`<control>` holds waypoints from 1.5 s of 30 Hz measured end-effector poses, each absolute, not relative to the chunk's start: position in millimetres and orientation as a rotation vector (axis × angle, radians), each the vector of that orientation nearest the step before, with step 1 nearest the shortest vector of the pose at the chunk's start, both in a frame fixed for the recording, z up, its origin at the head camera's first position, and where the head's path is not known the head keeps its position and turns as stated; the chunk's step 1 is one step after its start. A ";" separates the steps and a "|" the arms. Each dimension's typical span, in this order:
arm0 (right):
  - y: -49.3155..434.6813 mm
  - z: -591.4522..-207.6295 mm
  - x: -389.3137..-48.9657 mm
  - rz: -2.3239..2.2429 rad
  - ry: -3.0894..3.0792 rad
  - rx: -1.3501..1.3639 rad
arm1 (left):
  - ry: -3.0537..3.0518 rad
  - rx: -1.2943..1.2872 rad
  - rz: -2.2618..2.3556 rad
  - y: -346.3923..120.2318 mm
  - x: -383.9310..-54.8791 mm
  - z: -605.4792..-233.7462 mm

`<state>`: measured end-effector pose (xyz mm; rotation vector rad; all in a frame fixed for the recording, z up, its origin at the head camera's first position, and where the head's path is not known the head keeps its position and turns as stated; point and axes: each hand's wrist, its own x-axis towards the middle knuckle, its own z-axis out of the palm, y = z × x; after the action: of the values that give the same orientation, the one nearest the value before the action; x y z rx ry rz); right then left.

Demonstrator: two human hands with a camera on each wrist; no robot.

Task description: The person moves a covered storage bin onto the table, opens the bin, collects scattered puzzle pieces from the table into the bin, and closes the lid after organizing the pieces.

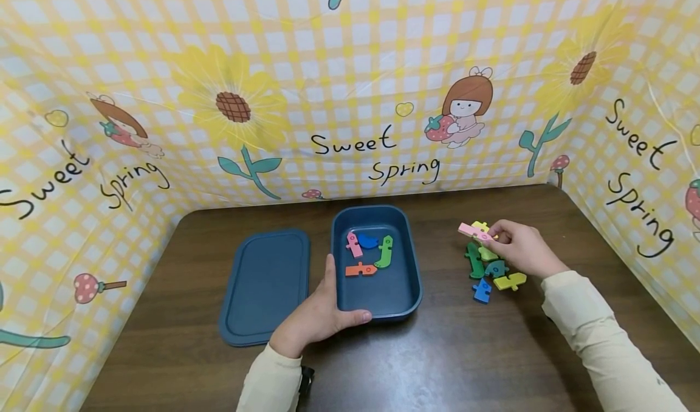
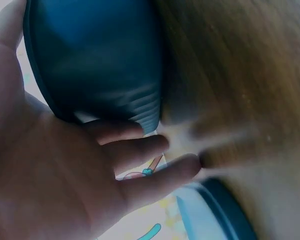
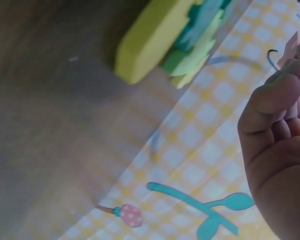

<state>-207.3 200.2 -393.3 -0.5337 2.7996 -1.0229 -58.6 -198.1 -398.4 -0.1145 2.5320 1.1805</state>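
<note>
My right hand [image 1: 522, 248] pinches a pink puzzle piece [image 1: 471, 231] above a small pile on the right. The pile holds a dark green piece [image 1: 474, 262], a teal piece [image 1: 496, 269], a blue piece [image 1: 482, 291] and a yellow piece [image 1: 510, 281], among others. My left hand [image 1: 317, 315] rests against the near left corner of a dark blue box [image 1: 399, 290], fingers extended along its side and thumb at the front rim. Inside lie another pink piece [image 1: 354, 245], a blue one [image 1: 368, 241], a green one [image 1: 386, 251] and an orange one [image 1: 361, 270].
Left of the box, its matching flat lid [image 1: 266, 287] lies on the brown wooden table [image 1: 448, 363]. A yellow checked cloth [image 1: 350, 96] with printed flowers and lettering stands round the back and sides of the table.
</note>
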 end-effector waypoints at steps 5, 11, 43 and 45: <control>190.1 -384.5 -202.3 -1.025 2.790 -0.581 | 2.492 -0.105 1.203 -199.7 -59.0 -398.9; 177.9 -375.9 -197.2 -1.010 2.805 -0.638 | 2.501 -0.108 1.154 -201.3 -59.8 -399.9; 114.1 -363.4 -178.9 -1.027 2.713 -0.864 | 2.505 -0.068 1.179 -201.0 -58.4 -397.8; 111.2 -363.3 -177.9 -1.023 2.713 -0.878 | 2.504 -0.070 1.180 -200.6 -58.0 -396.9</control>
<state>-177.9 111.2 -363.3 -0.8775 2.7133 -1.0229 -58.0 -200.6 -396.9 -0.0704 2.5036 1.1796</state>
